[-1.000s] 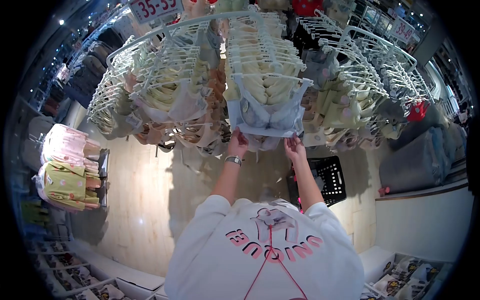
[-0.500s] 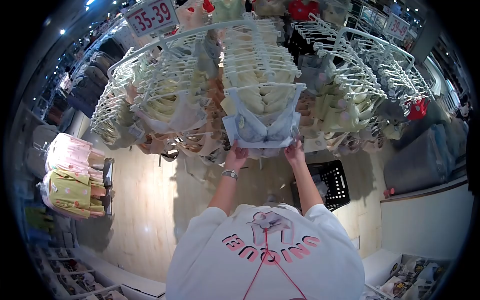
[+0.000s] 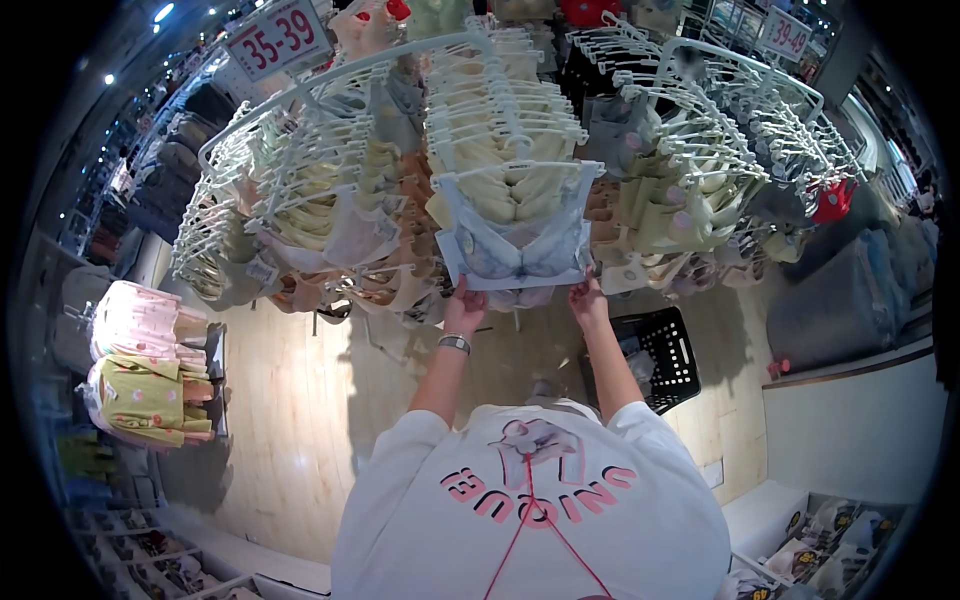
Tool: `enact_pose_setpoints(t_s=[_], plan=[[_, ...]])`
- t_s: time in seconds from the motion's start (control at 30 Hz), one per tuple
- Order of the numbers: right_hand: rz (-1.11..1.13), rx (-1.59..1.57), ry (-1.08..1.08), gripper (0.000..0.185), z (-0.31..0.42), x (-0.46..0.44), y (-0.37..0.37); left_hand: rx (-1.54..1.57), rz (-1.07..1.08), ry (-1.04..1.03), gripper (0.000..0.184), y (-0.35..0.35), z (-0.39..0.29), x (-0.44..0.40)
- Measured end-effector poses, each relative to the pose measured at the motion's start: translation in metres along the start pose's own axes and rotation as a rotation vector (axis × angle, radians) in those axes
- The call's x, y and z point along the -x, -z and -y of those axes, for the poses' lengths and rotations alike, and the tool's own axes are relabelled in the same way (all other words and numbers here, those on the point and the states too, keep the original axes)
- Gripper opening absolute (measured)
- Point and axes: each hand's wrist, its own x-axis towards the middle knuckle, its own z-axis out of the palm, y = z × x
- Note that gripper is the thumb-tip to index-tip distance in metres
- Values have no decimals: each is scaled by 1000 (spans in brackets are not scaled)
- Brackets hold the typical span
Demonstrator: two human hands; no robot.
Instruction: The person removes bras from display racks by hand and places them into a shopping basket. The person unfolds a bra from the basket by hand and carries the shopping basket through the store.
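A light blue bra (image 3: 515, 250) hangs from a white hanger (image 3: 520, 168) at the front of the middle rack arm. My left hand (image 3: 466, 308) pinches its lower left edge, and my right hand (image 3: 588, 300) grips the lower right edge. The fingertips are partly hidden behind the fabric. Directly behind it hang several cream bras (image 3: 510, 190) in a row on white hangers.
More bras fill the left rack arm (image 3: 330, 200) and right rack arm (image 3: 690, 170). A black basket (image 3: 680, 345) stands on the floor to the right. Pajama sets (image 3: 150, 400) hang at the far left. Price signs (image 3: 278, 38) top the rack.
The view has shifted slightly, so the rack appears a little further left. Both hands keep their places at the bra's lower edge, with its cups now spread a bit flatter.
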Motion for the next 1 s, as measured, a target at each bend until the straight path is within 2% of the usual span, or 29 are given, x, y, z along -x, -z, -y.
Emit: enact_pose_setpoints(t_s=[0.1, 0.2, 0.3, 0.4, 0.5, 0.7, 0.8, 0.87, 1.0], plan=[[-6, -27, -31, 20, 1, -4, 4, 36, -70, -18, 18, -1, 4, -7], [6, -59, -25, 23, -2, -8, 4, 28, -5, -16, 17, 6, 4, -16], [50, -24, -60, 31, -4, -6, 5, 84, 86, 70, 15, 29, 4, -26], [5, -17, -152, 30, -7, -8, 13, 139, -216, 33, 10, 34, 12, -1], [21, -3, -225, 30, -18, -21, 28, 218, -381, 28, 11, 72, 16, -3], [-68, 136, -347, 20, -30, -49, 46, 247, -439, 71, 9, 117, 23, -2], [-144, 150, -374, 15, -40, -55, 56, 208, -379, 38, 9, 136, 38, 1], [-147, 129, -411, 14, -49, -68, 73, 256, -467, 102, 11, 160, 46, -14], [-107, 231, -326, 13, -33, -39, 59, 228, -478, 141, 13, 156, 46, -9]])
